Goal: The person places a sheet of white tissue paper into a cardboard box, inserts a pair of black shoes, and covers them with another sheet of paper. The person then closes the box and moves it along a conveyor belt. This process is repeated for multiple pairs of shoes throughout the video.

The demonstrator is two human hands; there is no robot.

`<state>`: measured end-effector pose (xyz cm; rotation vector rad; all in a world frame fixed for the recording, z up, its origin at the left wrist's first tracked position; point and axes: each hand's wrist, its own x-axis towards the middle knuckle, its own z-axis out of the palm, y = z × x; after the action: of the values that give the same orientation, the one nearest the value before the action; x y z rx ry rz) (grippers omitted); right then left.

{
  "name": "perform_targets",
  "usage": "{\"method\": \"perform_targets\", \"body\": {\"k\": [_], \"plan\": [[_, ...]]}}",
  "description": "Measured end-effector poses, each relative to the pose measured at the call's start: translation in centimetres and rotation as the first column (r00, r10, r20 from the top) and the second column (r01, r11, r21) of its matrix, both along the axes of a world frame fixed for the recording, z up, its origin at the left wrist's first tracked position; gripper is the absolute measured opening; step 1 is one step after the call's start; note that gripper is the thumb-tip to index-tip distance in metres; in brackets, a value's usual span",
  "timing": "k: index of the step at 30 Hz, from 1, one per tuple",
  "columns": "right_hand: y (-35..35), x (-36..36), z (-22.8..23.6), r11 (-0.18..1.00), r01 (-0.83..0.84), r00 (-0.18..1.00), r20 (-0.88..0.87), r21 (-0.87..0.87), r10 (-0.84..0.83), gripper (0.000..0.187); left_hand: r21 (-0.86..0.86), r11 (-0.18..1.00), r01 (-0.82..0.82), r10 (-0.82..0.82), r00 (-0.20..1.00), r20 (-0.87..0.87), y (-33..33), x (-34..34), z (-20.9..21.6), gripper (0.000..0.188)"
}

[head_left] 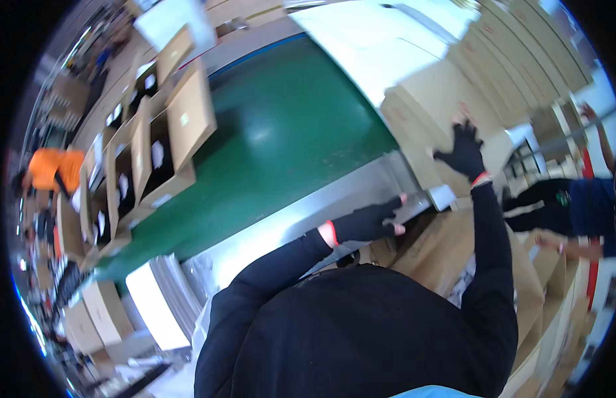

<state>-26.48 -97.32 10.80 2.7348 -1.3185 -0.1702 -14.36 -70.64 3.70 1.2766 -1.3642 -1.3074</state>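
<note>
My right hand (462, 152), in a black glove with bare fingertips, is spread over a flat brown cardboard piece (427, 93) at the right end of the table. Its fingers are apart and seem to rest on the board, though contact is hard to tell. Lower and to the left, my left hand (368, 222) reaches across the metal edge (301, 212) of the conveyor, fingers stretched out and holding nothing. It wears the same kind of black glove with a red cuff. Just beyond its fingertips lies the near corner of the cardboard.
A green conveyor belt (281, 126) carries open cardboard boxes (192, 119) on the left. Folded cartons (514, 60) stand in a row at far right. White sheets (361, 46) lie beyond the belt. A large open carton (447, 245) is beside me. Co-workers stand left (56, 169) and right (590, 205).
</note>
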Motion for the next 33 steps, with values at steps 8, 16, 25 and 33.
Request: {"method": "perform_targets", "body": {"k": [8, 16, 25, 33], "plan": [[3.4, 1.4, -5.6, 0.93, -0.17, 0.963, 0.146, -0.327, 0.227, 0.076, 0.286, 0.843, -0.456, 0.38, 0.881, 0.283, 20.5, 12.3, -8.5, 0.069], [23.8, 10.2, -11.0, 0.413, -0.738, 0.671, 0.517, 0.533, 0.531, 0.056, -0.147, 0.408, -0.901, 0.595, 0.14, 0.791, 36.0, 31.6, -6.8, 0.056], [28.4, 9.6, -7.5, 0.468, -0.64, 0.761, 0.424, 0.609, 0.49, 0.055, -0.353, 0.604, -0.714, 0.15, -0.334, 0.931, 34.8, 46.7, -14.0, 0.032], [30.7, 12.1, -3.7, 0.495, -0.699, 0.713, 0.554, 0.515, 0.429, 0.042, -0.393, 0.746, -0.538, 0.549, 0.161, 0.821, 26.8, 39.6, -6.7, 0.031]]}}
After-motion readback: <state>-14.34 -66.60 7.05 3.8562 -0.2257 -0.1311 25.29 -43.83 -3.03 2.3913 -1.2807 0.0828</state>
